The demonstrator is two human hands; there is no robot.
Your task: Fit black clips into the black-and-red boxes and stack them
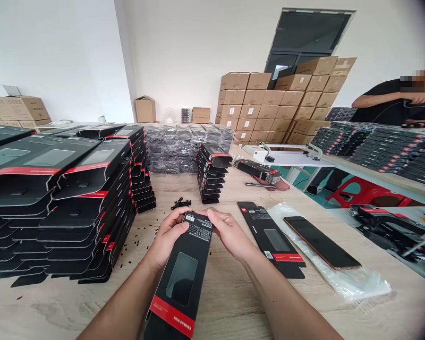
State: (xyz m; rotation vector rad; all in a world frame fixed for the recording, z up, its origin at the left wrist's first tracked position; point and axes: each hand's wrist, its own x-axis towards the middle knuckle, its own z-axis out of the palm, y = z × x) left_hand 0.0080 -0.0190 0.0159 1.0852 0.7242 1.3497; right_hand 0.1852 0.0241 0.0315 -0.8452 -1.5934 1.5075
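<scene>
Left hand (pixel 172 233) and right hand (pixel 228 231) both gripping the far end of a black box (pixel 184 274), which lies between the forearms, over the bench (pixel 226 307). From where I stand, too hard a thumb push could crease the card at that end. Left elbow swinging wide might knock the tall stack of open boxes (pixel 88 212). Loose black bits (pixel 180 203) just beyond could scatter if brushed.
</scene>
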